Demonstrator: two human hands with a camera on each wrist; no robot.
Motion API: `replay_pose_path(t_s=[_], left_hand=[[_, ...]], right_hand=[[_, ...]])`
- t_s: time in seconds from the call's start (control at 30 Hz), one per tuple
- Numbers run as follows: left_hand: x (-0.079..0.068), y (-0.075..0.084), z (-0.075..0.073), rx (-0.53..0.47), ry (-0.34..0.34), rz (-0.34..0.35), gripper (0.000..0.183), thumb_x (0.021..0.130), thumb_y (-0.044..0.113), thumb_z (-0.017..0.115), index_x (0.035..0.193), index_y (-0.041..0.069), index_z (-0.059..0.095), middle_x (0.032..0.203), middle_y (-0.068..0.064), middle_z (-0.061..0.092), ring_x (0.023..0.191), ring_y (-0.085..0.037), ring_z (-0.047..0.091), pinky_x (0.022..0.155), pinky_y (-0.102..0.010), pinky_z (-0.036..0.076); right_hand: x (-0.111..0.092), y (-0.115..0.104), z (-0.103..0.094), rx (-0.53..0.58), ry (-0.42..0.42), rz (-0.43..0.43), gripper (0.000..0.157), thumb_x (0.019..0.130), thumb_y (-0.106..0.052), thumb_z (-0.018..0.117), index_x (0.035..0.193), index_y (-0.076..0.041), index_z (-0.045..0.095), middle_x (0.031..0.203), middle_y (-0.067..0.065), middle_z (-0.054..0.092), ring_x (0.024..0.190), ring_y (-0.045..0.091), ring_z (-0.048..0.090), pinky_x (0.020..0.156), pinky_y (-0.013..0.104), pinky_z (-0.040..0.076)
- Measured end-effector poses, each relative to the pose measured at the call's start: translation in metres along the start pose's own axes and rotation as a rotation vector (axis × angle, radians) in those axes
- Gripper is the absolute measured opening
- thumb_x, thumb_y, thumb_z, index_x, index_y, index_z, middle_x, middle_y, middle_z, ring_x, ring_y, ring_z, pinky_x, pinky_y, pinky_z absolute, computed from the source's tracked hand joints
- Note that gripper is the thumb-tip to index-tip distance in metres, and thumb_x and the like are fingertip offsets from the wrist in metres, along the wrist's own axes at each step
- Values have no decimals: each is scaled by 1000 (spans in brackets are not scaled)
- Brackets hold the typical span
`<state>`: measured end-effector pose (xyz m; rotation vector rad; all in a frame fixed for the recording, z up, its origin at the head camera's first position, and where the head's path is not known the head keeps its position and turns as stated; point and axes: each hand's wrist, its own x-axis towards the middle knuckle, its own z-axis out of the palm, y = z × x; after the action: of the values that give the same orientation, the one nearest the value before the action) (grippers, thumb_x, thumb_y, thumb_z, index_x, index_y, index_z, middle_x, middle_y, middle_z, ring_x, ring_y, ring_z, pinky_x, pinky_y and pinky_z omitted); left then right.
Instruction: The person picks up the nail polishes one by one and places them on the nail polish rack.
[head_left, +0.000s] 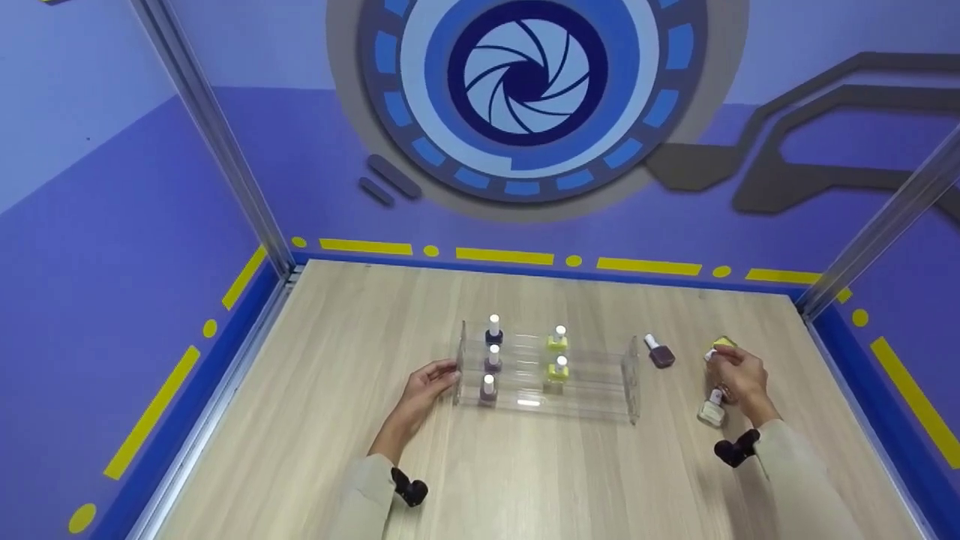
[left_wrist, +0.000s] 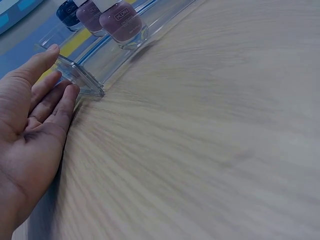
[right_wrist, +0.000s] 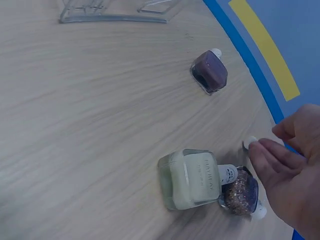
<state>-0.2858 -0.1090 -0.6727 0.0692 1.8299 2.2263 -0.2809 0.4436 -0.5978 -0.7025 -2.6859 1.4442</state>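
Observation:
A clear stepped display rack (head_left: 631, 382) stands on the table, holding upright nail polish bottles with white caps. Its left column has a dark blue bottle (head_left: 493, 339) at the back and two mauve ones before it; two yellow bottles (head_left: 557, 371) stand right of centre. My left hand (left_wrist: 35, 120) touches the rack's left end panel, its fingers extended and thumb near the panel's edge. At the right, my right hand (head_left: 741, 375) reaches over a yellow nail polish bottle (head_left: 724, 342). In the right wrist view, its thumb and fingers are apart, fingertips close to a white cap (right_wrist: 250, 142).
Between rack and right hand lies a dark purple bottle (head_left: 661, 355). A pale cream bottle (right_wrist: 192, 180) and a glittery bottle (right_wrist: 241, 192) lie near the right wrist. Blue wall panels (head_left: 300, 172) and metal posts (head_left: 217, 142) border the wooden table.

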Motion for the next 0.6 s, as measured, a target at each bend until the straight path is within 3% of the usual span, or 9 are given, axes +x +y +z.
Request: replay_pose_path(t_s=[0.1,0.17,0.27,0.33,0.37,0.43,0.5,0.57,0.6], left_hand=[[0,1,0,16,-7,6,49,98,16,70,139,-8,54,140,-24,58,113,-8,62,100,-23,54],[0,2,-1,19,-8,9,48,98,16,70,138,-7,55,140,-24,58,113,-8,62,100,-23,54],[1,1,-1,8,-6,6,47,98,16,70,137,-6,56,141,-25,57,113,-8,63,100,-22,54],[1,0,-1,-6,-8,5,47,98,15,70,137,-6,56,141,-27,56,113,-8,63,100,-22,54],[1,-1,-1,-10,-11,5,47,98,15,70,137,-7,56,141,-27,56,113,-8,63,100,-22,54],[1,-1,-1,-19,-17,6,47,98,15,70,137,-8,55,141,-27,56,113,-8,63,102,-23,54],[2,-1,-1,-16,-22,7,48,98,16,70,137,-8,55,141,-27,56,114,-9,63,102,-23,54],[2,0,-2,-13,-18,6,48,97,16,71,136,-7,56,141,-26,57,114,-9,63,101,-23,54],[2,0,-3,-14,-14,6,48,97,16,71,136,-7,56,140,-25,57,113,-9,63,101,-23,55]], right_hand=[[6,-3,-1,-15,42,-62,40,104,-12,49,141,2,56,141,25,59,99,1,58,72,6,46],[9,-3,-2,-37,69,-102,39,104,-9,47,139,3,57,141,26,59,92,-1,56,68,7,45],[18,0,-5,-55,45,-101,46,101,-5,42,145,1,52,145,29,53,75,3,52,56,14,41],[22,5,-6,-64,-4,-82,53,97,-2,39,150,0,46,153,31,44,72,11,51,51,20,40],[24,7,-6,-68,-32,-70,56,96,-1,38,152,0,43,156,31,39,76,17,57,57,24,46],[26,11,-5,-80,-69,-70,62,92,2,37,153,1,39,161,30,31,108,33,65,84,34,57],[27,12,-4,-96,-82,-88,63,89,6,36,152,5,39,163,29,24,142,48,41,113,48,46],[28,11,-2,-115,-79,-119,62,88,9,37,150,9,40,164,29,25,153,51,16,126,61,21],[28,10,-1,-131,-74,-136,62,87,9,38,149,10,41,163,30,26,153,52,15,126,63,18]])
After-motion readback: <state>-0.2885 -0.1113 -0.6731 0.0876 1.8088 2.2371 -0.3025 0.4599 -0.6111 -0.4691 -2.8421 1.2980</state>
